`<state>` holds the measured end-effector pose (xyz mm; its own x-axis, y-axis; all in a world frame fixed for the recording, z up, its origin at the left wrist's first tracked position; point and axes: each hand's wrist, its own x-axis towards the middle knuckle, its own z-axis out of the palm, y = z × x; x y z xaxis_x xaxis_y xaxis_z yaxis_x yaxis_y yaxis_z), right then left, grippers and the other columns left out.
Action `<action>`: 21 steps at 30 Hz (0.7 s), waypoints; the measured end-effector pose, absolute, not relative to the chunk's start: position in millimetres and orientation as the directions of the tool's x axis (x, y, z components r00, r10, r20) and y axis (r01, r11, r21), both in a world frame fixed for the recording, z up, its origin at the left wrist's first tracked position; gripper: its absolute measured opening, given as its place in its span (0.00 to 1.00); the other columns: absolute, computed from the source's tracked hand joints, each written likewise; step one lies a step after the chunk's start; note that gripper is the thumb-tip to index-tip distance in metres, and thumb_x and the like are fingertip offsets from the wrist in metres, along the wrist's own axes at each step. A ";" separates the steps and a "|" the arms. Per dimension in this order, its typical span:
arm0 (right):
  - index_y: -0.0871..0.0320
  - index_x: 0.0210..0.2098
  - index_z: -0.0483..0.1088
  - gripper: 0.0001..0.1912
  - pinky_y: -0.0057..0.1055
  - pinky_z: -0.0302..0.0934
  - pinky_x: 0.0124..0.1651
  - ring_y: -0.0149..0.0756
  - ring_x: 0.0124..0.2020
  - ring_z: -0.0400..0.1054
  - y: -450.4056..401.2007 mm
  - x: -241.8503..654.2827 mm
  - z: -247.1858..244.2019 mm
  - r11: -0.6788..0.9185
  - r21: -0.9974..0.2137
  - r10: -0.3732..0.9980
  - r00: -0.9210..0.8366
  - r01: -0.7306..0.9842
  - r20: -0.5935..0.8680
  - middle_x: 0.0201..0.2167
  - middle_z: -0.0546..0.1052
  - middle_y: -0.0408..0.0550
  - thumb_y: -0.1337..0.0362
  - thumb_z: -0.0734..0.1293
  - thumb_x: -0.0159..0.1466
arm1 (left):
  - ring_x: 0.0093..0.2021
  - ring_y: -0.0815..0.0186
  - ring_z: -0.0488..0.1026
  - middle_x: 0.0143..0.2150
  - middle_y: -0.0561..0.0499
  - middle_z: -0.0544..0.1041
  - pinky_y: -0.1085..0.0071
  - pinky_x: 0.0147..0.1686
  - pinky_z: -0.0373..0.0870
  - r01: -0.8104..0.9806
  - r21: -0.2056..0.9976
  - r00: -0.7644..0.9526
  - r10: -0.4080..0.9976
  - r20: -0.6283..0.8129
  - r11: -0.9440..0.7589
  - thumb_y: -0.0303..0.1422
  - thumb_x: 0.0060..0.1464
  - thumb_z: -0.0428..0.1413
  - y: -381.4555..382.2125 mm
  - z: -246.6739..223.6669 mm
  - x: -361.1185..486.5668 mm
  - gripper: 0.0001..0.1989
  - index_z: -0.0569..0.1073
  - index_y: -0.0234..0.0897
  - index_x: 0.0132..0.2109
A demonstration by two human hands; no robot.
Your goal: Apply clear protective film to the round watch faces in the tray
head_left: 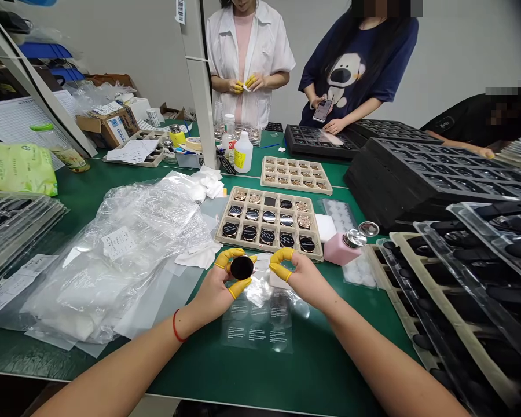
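Between its yellow-covered fingers, my left hand (219,284) holds a round black disc (242,268) by the edge. To its right is my right hand (297,271), its thumb and forefinger in yellow covers curled close together; whether anything thin is between them is too small to tell. Below both hands a clear sheet (256,333) with printed white text lies on the green table (330,370). Just beyond the hands sits a beige compartment tray (220,233) with round black discs and rose-gold pieces.
Plastic bags (125,249) cover the left side. A pink pump bottle (342,248) stands right of the tray. Stacked black trays (369,179) and clear-lidded trays (438,260) rise at the right. Across the table, one person handles something small, another holds a phone (322,110).
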<state>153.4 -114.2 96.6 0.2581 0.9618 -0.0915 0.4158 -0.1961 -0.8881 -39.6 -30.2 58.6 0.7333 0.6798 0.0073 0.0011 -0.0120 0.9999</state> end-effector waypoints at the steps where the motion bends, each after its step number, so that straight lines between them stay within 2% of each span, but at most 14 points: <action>1: 0.56 0.29 0.68 0.04 0.40 0.57 0.47 0.40 0.41 0.65 -114.7 153.8 98.2 -0.181 -0.900 0.962 0.261 0.397 -0.079 0.36 0.72 0.46 0.62 0.64 0.58 | 0.53 0.61 0.71 0.54 0.45 0.70 0.63 0.55 0.64 0.016 1.000 0.745 0.667 -0.003 -0.014 0.32 0.53 0.58 -29.9 58.7 -39.4 0.21 0.59 0.41 0.52; 5: 0.55 0.31 0.67 0.06 0.38 0.56 0.49 0.37 0.42 0.65 -117.3 151.8 102.4 -0.089 -0.965 0.967 0.253 0.248 -0.024 0.38 0.72 0.45 0.59 0.65 0.59 | 0.47 0.63 0.73 0.48 0.48 0.73 0.66 0.50 0.68 0.081 0.997 0.808 0.585 -0.066 0.001 0.30 0.50 0.59 -30.7 60.8 -37.3 0.23 0.62 0.41 0.52; 9: 0.55 0.29 0.67 0.08 0.38 0.55 0.52 0.38 0.47 0.64 -118.4 139.9 99.0 -0.100 -0.986 0.974 0.213 0.134 -0.069 0.46 0.70 0.46 0.58 0.66 0.58 | 0.43 0.64 0.73 0.46 0.50 0.73 0.66 0.45 0.70 0.080 0.997 0.830 0.553 -0.074 0.014 0.31 0.50 0.60 -35.0 65.7 -33.6 0.23 0.64 0.42 0.52; 11: 0.55 0.28 0.67 0.08 0.38 0.56 0.52 0.38 0.47 0.64 -118.0 133.5 96.2 -0.109 -0.985 0.978 0.193 0.134 -0.082 0.46 0.70 0.46 0.57 0.66 0.59 | 0.43 0.63 0.73 0.46 0.50 0.73 0.66 0.45 0.70 0.074 0.997 0.841 0.535 -0.079 0.031 0.33 0.50 0.60 -37.0 67.7 -32.2 0.23 0.63 0.42 0.53; 17: 0.56 0.29 0.67 0.07 0.38 0.59 0.47 0.38 0.42 0.66 -114.6 126.0 92.1 -0.124 -0.962 0.979 0.188 0.242 -0.079 0.38 0.72 0.46 0.60 0.64 0.59 | 0.43 0.64 0.73 0.46 0.50 0.73 0.64 0.46 0.70 0.064 0.998 0.857 0.512 -0.061 0.011 0.35 0.51 0.60 -38.8 66.8 -32.9 0.21 0.64 0.43 0.51; 21: 0.56 0.30 0.68 0.05 0.38 0.59 0.48 0.38 0.42 0.66 -113.0 125.5 89.5 -0.118 -0.953 0.978 0.201 0.279 -0.062 0.38 0.72 0.46 0.61 0.64 0.60 | 0.43 0.62 0.74 0.46 0.49 0.73 0.63 0.45 0.71 0.081 0.997 0.854 0.516 -0.073 0.005 0.36 0.51 0.60 -38.5 62.9 -33.8 0.23 0.63 0.43 0.53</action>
